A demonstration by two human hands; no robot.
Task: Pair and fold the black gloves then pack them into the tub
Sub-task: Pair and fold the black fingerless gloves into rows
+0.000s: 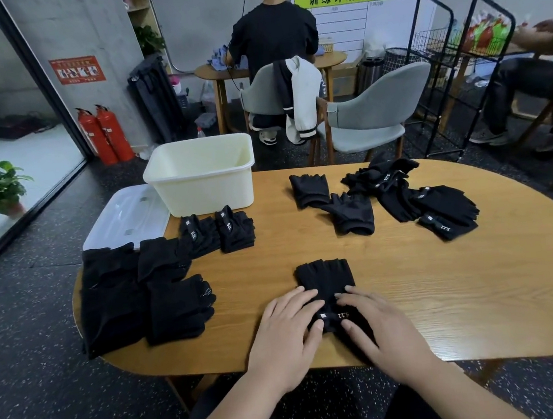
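Black gloves (pixel 324 276) under flat left hand (pixel 285 332), right hand (pixel 382 331).

Bare forearms (pixel 223 418), black trousers (pixel 412 414) below.

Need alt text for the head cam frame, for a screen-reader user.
The left hand and right hand press flat on a black glove at the near edge of a wooden table. Folded gloves lie to the left, loose gloves at the far right, and a cream tub stands at the far edge with nothing visible inside.
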